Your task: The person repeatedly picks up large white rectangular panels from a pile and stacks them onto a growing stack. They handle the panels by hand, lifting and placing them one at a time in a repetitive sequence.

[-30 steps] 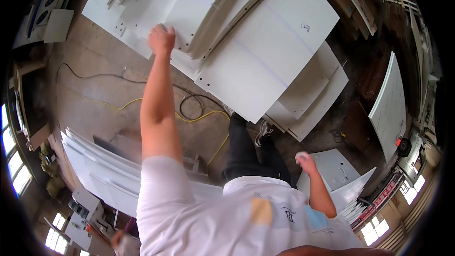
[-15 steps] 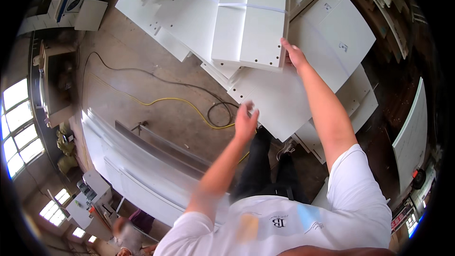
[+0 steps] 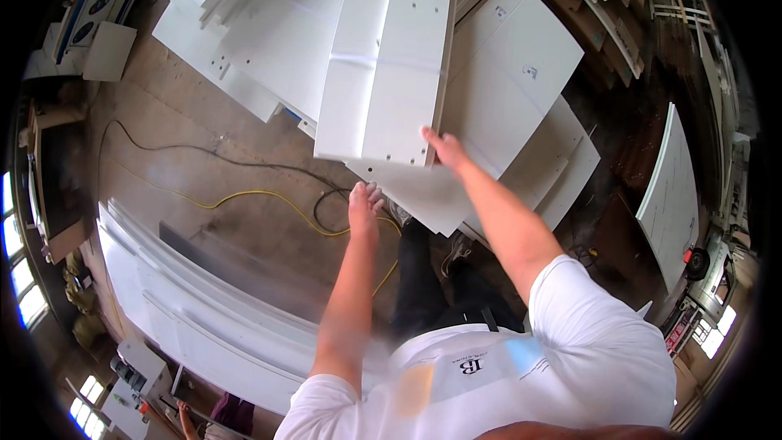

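My right hand [image 3: 444, 149] grips the near right corner of a long white panel [image 3: 405, 73] with small dark holes along its end. The thumb lies on top, and the other fingers are partly hidden at the edge. Beside it on the left lies a second white panel [image 3: 349, 65], its side against the first. My left hand [image 3: 365, 202] hovers below the near end of these panels, apart from them, fingers spread and nothing in them. Under both lie larger white boards [image 3: 513, 73], fanned out at angles.
More white boards [image 3: 195, 338] stand in a row at the lower left. A yellow hose [image 3: 261, 193] and a black cable [image 3: 220, 155] cross the floor. A white board [image 3: 669, 195] leans at the right. Another person's arm [image 3: 187, 421] shows at the lower left.
The long white panel has come nearer to me at its close end, with my right hand still on its corner. My left hand has moved toward that end, its fingers still apart.
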The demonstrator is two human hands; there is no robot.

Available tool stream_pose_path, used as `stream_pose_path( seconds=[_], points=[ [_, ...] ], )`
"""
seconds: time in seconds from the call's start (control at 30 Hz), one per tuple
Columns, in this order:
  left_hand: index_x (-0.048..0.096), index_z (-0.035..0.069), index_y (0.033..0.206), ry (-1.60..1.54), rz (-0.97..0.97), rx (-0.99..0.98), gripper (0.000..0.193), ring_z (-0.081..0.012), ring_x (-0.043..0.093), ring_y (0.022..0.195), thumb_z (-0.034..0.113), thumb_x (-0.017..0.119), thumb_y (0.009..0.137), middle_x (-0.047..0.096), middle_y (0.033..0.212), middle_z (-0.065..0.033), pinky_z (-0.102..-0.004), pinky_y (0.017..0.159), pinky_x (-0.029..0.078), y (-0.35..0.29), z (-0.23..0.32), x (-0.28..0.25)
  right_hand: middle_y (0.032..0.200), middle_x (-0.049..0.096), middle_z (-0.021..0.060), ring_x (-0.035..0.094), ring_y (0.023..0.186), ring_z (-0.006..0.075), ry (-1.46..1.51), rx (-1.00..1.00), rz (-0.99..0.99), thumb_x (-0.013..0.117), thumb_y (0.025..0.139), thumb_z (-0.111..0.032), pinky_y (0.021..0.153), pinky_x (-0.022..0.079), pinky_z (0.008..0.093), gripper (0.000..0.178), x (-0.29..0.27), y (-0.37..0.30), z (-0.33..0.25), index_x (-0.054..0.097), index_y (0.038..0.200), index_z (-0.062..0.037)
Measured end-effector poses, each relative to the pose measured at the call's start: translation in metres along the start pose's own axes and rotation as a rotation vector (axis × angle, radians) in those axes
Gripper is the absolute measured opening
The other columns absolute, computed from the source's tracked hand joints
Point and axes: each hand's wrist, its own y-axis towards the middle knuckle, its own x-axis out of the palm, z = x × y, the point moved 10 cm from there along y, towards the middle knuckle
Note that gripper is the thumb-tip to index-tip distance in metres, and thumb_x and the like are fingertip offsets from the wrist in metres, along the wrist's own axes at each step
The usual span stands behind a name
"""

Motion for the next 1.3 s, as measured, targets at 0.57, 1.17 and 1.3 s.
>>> stream_pose_path(
  seconds=[0.57, 1.17, 1.3],
  points=[
    [0.042, 0.002, 0.126, -0.049, 0.109, 0.037, 0.047, -0.0243, 0.057, 0.103, 0.027, 0.064, 0.092, 0.053, 0.118, -0.0107, -0.0384, 0.084, 0.051, -0.017, -0.029, 0.034, 0.111, 0.064, 0.0116, 0.063, 0.099, 0.0231, 0.265, 0.057, -0.127, 0.070, 0.077, -0.056, 0.088, 0.050, 0.0375, 0.071, -0.029, -0.016, 0.049, 0.058, 0.118, 0.0006],
    [0.045, 0.004, 0.127, 0.238, 0.096, -0.100, 0.050, -0.0187, 0.056, 0.093, 0.017, 0.068, 0.086, 0.056, 0.112, -0.0098, -0.0328, 0.074, 0.049, -0.168, -0.125, -0.023, 0.118, 0.058, 0.0063, 0.052, 0.109, 0.0176, 0.636, -0.148, 0.366, 0.070, 0.082, -0.046, 0.097, 0.039, 0.0336, 0.065, -0.125, -0.131, 0.122, 0.054, 0.123, 0.0015],
    [0.047, 0.009, 0.123, 0.322, 0.126, -0.171, 0.047, -0.0125, 0.055, 0.091, 0.022, 0.070, 0.084, 0.055, 0.102, 0.0003, -0.0271, 0.071, 0.044, -0.181, -0.104, -0.029, 0.116, 0.058, 0.0050, 0.052, 0.108, 0.0169, 0.528, -0.032, 0.317, 0.067, 0.084, -0.048, 0.097, 0.038, 0.0329, 0.065, -0.121, -0.144, 0.164, 0.053, 0.125, 0.0012]
  ],
)
